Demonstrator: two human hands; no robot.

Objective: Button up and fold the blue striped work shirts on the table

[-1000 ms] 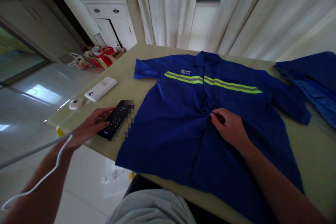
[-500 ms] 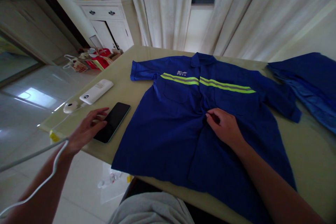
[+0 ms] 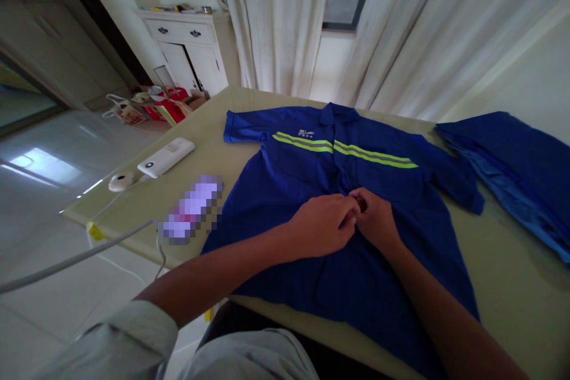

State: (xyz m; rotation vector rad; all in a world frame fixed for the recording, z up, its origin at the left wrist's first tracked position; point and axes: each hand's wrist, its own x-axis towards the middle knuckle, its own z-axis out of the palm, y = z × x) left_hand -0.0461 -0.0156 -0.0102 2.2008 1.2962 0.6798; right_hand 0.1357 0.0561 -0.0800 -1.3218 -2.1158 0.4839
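A blue short-sleeved work shirt (image 3: 312, 178) with yellow-green reflective stripes lies spread face up on the pale table (image 3: 512, 285). My left hand (image 3: 323, 225) and my right hand (image 3: 376, 219) meet at the shirt's front placket, about mid-chest. Both hands are closed, the fingers pinching the fabric at the opening. What lies between the fingertips is too small to make out.
A phone (image 3: 191, 214), blurred out, lies left of the shirt near the table edge, with a white power bank (image 3: 165, 157) and a small white round device (image 3: 120, 181) beyond it. A second blue garment (image 3: 516, 166) lies at the right. A white cabinet and bags stand on the floor behind.
My left hand has left the phone and moved right to the shirt's placket, joining my right hand. The phone's screen has lit again.
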